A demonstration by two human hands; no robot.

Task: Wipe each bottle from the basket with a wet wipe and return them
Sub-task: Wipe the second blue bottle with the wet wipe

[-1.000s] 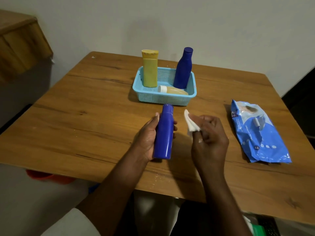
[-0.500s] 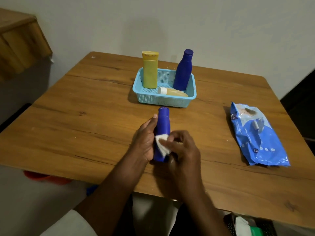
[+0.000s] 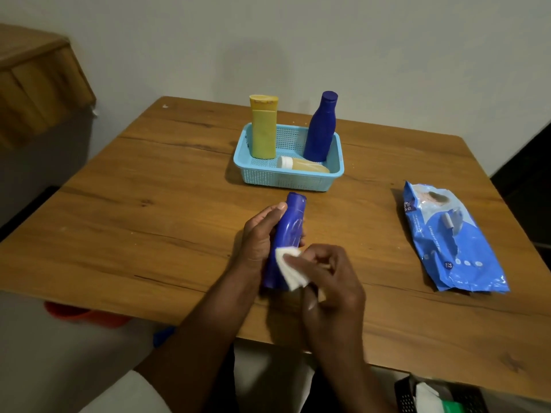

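Head view: three bottles (image 3: 319, 126) in basket (image 3: 286, 178); hands grip fourth bottle (image 3: 290, 225), wipe (image 3: 290, 268).

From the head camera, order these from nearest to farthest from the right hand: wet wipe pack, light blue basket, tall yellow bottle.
From the right hand:
1. Blue plastic wet wipe pack, lying to its right.
2. Light blue plastic mesh basket, ahead on the table.
3. Tall yellow plastic bottle, upright in the basket's far left corner.

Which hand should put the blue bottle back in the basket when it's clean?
Probably the left hand. It already grips the bottle, with the basket straight ahead. The right hand is busy holding the wipe.
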